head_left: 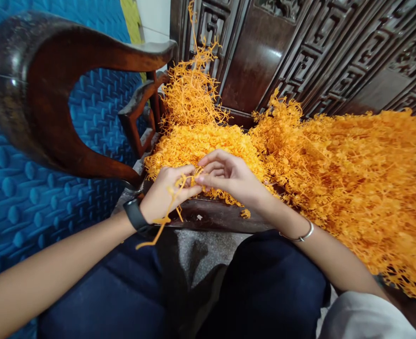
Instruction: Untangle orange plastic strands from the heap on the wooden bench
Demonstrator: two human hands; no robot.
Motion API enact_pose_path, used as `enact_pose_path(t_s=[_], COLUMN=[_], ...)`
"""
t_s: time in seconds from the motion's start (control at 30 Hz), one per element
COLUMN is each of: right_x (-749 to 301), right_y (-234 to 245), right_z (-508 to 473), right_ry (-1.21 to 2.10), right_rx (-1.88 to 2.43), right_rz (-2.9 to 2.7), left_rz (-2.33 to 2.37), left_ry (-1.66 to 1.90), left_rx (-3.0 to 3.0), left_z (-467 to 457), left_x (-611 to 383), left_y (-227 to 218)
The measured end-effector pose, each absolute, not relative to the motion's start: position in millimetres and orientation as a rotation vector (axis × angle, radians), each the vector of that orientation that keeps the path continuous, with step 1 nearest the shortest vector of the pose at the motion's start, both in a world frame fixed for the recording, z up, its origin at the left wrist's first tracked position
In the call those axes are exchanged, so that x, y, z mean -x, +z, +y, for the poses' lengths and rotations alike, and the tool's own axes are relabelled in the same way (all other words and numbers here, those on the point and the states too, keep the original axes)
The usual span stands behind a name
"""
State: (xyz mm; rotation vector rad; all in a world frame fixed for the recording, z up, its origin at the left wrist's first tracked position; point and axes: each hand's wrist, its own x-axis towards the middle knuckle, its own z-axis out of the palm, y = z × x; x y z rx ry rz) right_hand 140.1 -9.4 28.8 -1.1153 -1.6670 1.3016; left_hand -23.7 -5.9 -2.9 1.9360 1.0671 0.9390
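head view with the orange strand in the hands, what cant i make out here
In the head view:
- Orange strand: the fingers of the left hand and right hand cover part of it; which fingertips grip it is unclear.
- Large orange heap: cut off by the right edge.
- Carved wooden backrest: cut off by the top edge, lower part hidden behind heaps.
- White scrap: too small to identify.

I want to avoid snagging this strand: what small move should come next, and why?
Probably ease the right hand gently away while the left hand pinches the branching orange strand. Both hands' fingertips meet around its upper part, its loose end dangles near the black wristband, and the heap of similar orange strands lies just beyond, where it could catch.
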Motion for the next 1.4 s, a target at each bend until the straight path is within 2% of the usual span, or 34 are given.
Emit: enact_pose_path(t_s=[0.23,0.5,0.67,1.4], right_x=[-149,-155,-157,-143], right_y=[27,32,37,55], right_z=[-7,-19,-12,-9], right_ry=[0.866,-0.036,-0.382,-0.828], right_rx=[1.001,0.710,0.667,0.586], right_rz=[-1.744,-2.235,-2.353,-2.214], left_rz=[1.081,1.026,0.927,0.791], left_ry=[0.933,0.909,0.962,1.121], left_rx=[-1.858,-2.012,-1.893,-1.345], left_z=[-10,-24,-20,-24], left_x=[20,27,27,22], left_y=[5,12,14,24])
